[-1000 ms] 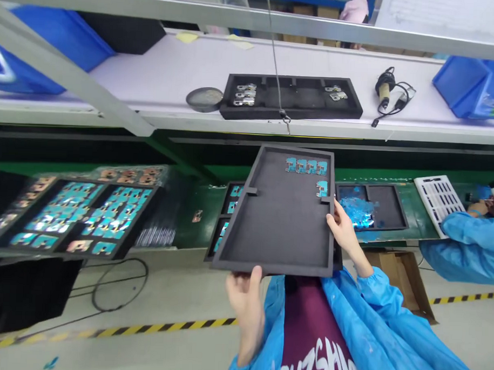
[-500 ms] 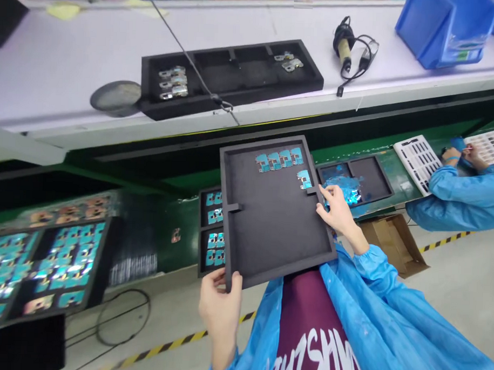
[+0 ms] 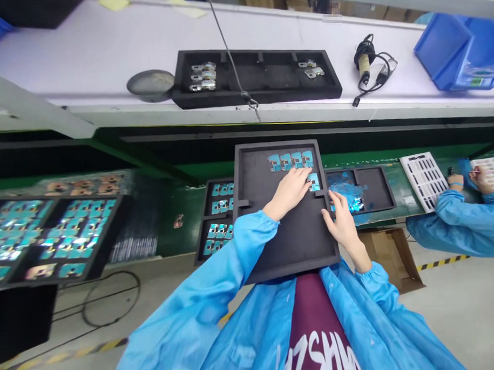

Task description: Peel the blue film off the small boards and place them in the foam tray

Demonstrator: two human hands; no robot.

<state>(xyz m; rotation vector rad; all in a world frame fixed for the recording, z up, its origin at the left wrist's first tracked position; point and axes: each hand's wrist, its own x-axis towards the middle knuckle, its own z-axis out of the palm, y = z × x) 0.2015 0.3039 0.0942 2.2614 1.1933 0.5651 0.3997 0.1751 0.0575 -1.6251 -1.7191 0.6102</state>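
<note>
A black tray [image 3: 286,229] lies tilted in front of my body, its far end over the green bench. Four blue-filmed small metal parts [image 3: 297,161] form a row near its far edge, and a single blue-filmed part [image 3: 314,182] lies below the row's right end. My left hand [image 3: 291,189] reaches across the tray, fingers stretched out and fingertips beside the single part; whether they touch it is unclear. On the tray's right rim, my right hand [image 3: 345,221] grips with the thumb over the edge and the fingers outside.
To the right, a divided black tray [image 3: 374,189] holds crumpled blue film. More trays of blue parts [image 3: 83,222] stand left. On the white shelf are a long black tray [image 3: 259,72], a corded tool [image 3: 364,65] and a blue bin [image 3: 449,57]. A co-worker's sleeve [image 3: 452,219] shows right.
My left hand has let go of the tray's near left corner and moved up and right over the parts. My right hand stays at the right rim. The view has shifted slightly.
</note>
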